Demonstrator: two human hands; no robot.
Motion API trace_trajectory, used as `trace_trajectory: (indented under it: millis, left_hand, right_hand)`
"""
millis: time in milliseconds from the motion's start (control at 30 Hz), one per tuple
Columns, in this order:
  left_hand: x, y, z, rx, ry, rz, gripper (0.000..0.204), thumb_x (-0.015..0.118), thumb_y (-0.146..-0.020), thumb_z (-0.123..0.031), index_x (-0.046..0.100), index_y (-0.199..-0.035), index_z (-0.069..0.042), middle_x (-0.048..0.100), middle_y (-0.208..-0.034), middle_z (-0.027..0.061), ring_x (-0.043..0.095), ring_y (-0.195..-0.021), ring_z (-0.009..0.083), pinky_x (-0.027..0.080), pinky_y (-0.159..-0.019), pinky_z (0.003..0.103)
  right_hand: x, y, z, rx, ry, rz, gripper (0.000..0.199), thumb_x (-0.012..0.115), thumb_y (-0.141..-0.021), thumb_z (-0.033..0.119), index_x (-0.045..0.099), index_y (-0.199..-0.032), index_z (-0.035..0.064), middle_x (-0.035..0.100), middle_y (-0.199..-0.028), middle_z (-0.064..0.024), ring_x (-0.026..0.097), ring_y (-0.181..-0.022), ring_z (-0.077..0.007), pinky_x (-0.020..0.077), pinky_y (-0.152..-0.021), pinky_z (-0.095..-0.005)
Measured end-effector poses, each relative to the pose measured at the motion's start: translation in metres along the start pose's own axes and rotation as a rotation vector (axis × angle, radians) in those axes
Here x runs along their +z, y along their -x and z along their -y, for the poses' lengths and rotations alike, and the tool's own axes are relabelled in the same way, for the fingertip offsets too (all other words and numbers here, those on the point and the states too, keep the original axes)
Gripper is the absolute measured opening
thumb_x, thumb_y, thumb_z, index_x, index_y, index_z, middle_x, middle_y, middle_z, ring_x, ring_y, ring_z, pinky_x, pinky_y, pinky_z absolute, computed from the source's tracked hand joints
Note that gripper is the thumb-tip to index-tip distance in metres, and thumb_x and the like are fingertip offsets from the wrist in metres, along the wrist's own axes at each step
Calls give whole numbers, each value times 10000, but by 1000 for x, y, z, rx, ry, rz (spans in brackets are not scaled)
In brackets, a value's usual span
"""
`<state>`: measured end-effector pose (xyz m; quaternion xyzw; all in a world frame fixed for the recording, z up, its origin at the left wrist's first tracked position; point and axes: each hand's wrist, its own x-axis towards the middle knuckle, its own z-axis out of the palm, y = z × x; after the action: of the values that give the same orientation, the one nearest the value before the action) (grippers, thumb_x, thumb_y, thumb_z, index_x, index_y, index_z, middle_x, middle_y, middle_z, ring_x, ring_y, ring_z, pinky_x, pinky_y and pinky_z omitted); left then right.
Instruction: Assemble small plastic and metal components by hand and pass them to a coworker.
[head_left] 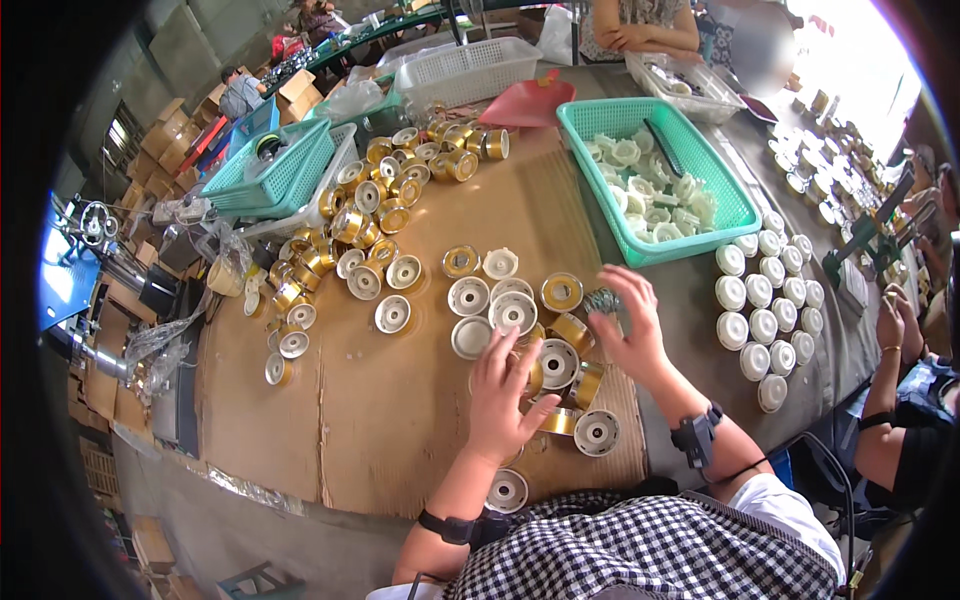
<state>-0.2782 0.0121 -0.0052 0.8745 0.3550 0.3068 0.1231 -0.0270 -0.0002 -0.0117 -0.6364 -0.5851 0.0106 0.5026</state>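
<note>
Cardboard [400, 420]: caps [513, 303], centre and ten o'clock
Left hand [503, 402]: fingers spread over caps, nothing gripped
Right hand [637, 330]: half-curled at coil [602, 300]; I can't tell grip
Room: green basket [690, 245] two o'clock, boxes [168, 130] ten

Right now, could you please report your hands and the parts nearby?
Left hand spread over gold-banded white caps. Right hand at a dark metallic piece, grip unclear. Caps between hands; green basket beyond.
</note>
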Motion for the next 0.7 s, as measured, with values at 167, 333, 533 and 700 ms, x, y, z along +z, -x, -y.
trace_trajectory:
  millis: [167, 333, 533, 700]
  left_hand:
    - [13, -1, -11, -12, 259, -50, 557, 744, -906, -286, 571, -1389, -70, 512, -1467, 195, 434, -1418, 418, 387, -1137, 502]
    - [7, 6, -6, -69, 421, -254, 504, 774, -905, -245, 600, -1337, -50, 586, -1347, 165, 574, -1263, 341, 473, -1059, 440]
    - [-16, 32, 39, -723, 1258, -791, 543, 326, -1111, -465, 518, -1399, -47, 580, -1372, 180, 639, -1194, 360, 564, -995, 515]
    - [-29, 59, 64, -912, 1621, -875, 543, 452, -1079, -456, 515, -1378, -7, 634, -1286, 194, 640, -1195, 381, 553, -1015, 485]
  right_hand:
    - [-26, 31, 42, -295, -62, 524, 476, 787, -824, 184, 657, -1265, 61, 559, -1409, -168, 471, -1353, -397, 418, -1124, -504]
    - [-42, 40, 13, -65, -32, 386, 353, 780, -841, 172, 697, -1161, 51, 550, -1412, -179, 511, -1300, -399, 450, -1092, -487]
    - [-64, 61, -11, 299, -363, 489, 408, 800, -860, 232, 652, -1200, 61, 563, -1389, -176, 569, -1260, -373, 495, -1048, -450]
    - [-69, 69, -5, 7, -176, 598, 537, 855, -813, 274, 614, -1244, 65, 594, -1264, -167, 625, -1123, -321, 533, -964, -422]
